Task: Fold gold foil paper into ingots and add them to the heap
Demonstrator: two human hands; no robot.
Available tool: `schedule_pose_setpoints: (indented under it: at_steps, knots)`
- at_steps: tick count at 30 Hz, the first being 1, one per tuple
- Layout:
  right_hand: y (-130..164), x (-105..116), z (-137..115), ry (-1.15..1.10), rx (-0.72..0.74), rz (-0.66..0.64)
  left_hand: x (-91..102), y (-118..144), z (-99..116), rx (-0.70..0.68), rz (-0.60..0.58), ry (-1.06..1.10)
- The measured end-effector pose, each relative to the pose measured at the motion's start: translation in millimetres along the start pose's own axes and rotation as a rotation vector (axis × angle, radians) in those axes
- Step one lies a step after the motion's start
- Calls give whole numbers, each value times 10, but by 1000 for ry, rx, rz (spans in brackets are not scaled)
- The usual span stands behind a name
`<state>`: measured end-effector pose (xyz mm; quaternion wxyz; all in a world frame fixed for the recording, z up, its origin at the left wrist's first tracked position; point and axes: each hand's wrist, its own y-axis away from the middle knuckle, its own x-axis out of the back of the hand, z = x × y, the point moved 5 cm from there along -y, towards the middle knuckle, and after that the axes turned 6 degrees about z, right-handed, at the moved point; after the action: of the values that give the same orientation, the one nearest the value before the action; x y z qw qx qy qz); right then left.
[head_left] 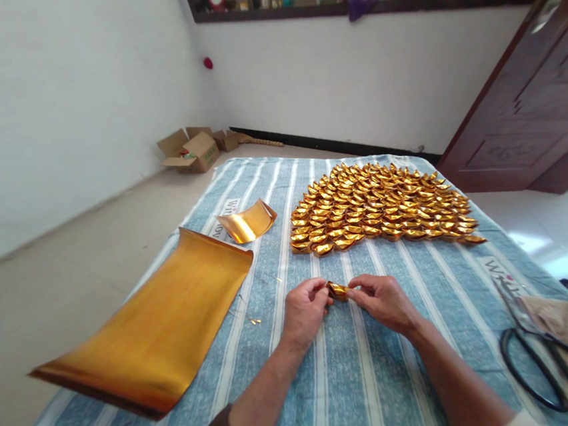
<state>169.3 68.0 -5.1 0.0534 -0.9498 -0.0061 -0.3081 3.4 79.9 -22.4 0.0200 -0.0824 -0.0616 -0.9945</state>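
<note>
Folding gold paper on the striped cloth

We pinch a small folded gold piece (338, 291) between our left hand (304, 310) and right hand (383, 300), fingers closed on either end, just above the striped cloth (340, 382). Rows of finished gold pieces (378, 207) lie beyond; a big gold sheet (159, 325) lies left, scissors (532, 343) right.

Little text is readable. The striped cloth (330, 382) has printed dark letters near its left edge, just beside the small gold sheet (247, 222); they look like "WIN" plus more, partly covered. Similar lettering near the cloth's right edge, by the scissors (532, 343), is too blurred. The cardboard box (192, 151) has green print, unreadable.
</note>
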Motion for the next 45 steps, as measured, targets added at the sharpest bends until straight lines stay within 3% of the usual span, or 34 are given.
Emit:
schedule_pose_setpoints:
  at_steps: [7,14,21,33,45]
  knots:
    - [14,-1,14,147,77,88,-22,-26,-51,-46,-3,-42]
    - [57,-68,-191,206,367,320,-18,-33,-45,-116,-2,-84]
    - [90,-246,-277,230,367,397,-15,-13,0,-214,10,-136]
    - [101,-300,-315,239,455,515,-8,62,172,-404,13,-199]
    - [139,-323,-351,228,537,594,-23,149,213,-579,25,-258]
